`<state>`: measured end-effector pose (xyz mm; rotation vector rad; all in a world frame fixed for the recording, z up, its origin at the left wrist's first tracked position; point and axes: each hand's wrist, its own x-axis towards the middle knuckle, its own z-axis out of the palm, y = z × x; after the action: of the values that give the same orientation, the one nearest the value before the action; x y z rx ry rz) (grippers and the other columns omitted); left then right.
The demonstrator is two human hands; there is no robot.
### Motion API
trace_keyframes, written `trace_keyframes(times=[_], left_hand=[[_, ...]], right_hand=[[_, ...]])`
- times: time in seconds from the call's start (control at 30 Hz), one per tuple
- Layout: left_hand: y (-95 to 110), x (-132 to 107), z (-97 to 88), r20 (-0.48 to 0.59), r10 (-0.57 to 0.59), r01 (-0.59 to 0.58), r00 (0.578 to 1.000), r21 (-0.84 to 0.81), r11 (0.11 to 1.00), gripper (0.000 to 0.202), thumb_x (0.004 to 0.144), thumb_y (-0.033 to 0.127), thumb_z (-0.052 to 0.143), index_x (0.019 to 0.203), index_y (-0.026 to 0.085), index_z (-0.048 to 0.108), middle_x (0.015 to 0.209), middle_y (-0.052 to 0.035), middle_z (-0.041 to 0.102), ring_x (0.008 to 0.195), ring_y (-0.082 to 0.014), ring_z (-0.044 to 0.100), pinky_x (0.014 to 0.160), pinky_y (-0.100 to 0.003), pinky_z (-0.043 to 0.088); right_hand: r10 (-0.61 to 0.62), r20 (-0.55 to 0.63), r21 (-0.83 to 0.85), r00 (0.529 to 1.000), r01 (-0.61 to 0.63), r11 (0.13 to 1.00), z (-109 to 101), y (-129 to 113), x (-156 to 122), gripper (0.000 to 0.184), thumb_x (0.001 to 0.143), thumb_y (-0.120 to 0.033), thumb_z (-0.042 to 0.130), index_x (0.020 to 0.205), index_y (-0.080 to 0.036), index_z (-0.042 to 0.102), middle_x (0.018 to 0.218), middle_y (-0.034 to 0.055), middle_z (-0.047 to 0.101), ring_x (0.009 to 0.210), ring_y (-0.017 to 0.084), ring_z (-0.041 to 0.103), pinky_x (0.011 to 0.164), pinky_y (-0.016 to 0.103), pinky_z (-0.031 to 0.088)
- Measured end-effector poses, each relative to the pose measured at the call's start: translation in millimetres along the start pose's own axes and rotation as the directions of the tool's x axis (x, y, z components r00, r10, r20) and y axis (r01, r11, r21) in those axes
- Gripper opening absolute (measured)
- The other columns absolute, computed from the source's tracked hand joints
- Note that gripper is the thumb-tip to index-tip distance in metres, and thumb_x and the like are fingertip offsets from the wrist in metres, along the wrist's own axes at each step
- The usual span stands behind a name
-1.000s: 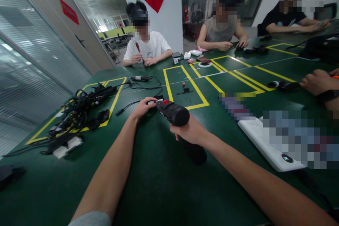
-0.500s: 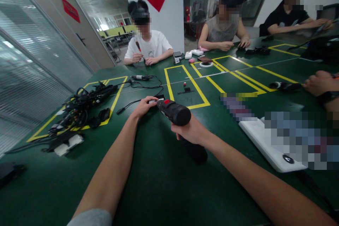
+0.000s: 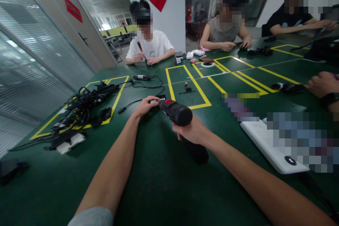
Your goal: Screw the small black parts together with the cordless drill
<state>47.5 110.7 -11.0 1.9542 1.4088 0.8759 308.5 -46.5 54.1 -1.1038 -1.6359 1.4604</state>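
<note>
My right hand (image 3: 191,132) is wrapped round the grip of a black electric screwdriver (image 3: 177,112) with a red button, its nose pointing away toward a small black-and-white part (image 3: 158,99) on the green table (image 3: 159,183). My left hand (image 3: 145,106) rests on the table with its fingers curled over that part, pinning it at the tool's tip. A thin black cable (image 3: 132,103) runs out to the left from under this hand.
A tangle of black cables and adapters (image 3: 79,109) lies at the left in a yellow-taped box. A white flat device (image 3: 267,144) lies at the right. Three people sit across the table; another person's hand (image 3: 321,84) rests at the right edge by a black tool (image 3: 283,86).
</note>
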Motion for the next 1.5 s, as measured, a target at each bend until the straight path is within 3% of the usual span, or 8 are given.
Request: trace_keyframes(times=[0.6,0.87,1.27,1.5], left_hand=[[1.7,-0.6,-0.9,0.022,-0.007,0.007,1.000,0.026,1.000,0.043,0.073,0.043,0.068,0.109,0.019,0.072,0.123,-0.0085,0.067,0.117,-0.0270,0.058,0.106,-0.039,0.041],[5.2,-1.5,-0.8,0.016,-0.015,0.015,1.000,0.027,1.000,0.042,0.072,0.043,0.069,0.107,0.020,0.072,0.121,-0.0085,0.067,0.116,-0.0274,0.059,0.106,-0.038,0.041],[2.7,-1.7,0.3,0.017,-0.035,0.035,0.999,-0.015,0.999,0.041,0.072,0.043,0.070,0.107,0.022,0.072,0.122,-0.0071,0.068,0.117,-0.0270,0.058,0.107,-0.040,0.040],[7.7,-2.9,-0.1,0.009,-0.032,0.032,0.999,0.002,0.999,0.040,0.073,0.045,0.069,0.105,0.021,0.072,0.121,-0.0075,0.068,0.116,-0.0270,0.058,0.108,-0.040,0.040]], right_hand=[[0.032,-0.011,0.021,0.999,-0.032,0.999,0.7,-1.6,-0.2,0.034,0.069,-0.009,0.062,0.100,-0.019,0.051,0.062,-0.0047,0.057,0.047,0.014,0.060,0.046,0.025,0.046],[-0.035,0.046,0.020,0.998,0.034,0.999,0.4,2.7,0.9,0.027,0.072,-0.012,0.062,0.096,-0.019,0.051,0.065,-0.0041,0.057,0.049,0.014,0.061,0.047,0.024,0.048],[0.024,0.005,0.021,1.000,-0.024,0.999,-1.7,0.4,1.3,0.026,0.070,-0.012,0.061,0.093,-0.019,0.050,0.055,-0.0055,0.055,0.046,0.015,0.059,0.046,0.025,0.045],[0.026,-0.007,0.037,1.000,-0.026,0.999,-0.6,-1.6,0.5,0.028,0.069,-0.010,0.061,0.094,-0.019,0.050,0.060,-0.0054,0.055,0.046,0.014,0.059,0.046,0.025,0.045]])
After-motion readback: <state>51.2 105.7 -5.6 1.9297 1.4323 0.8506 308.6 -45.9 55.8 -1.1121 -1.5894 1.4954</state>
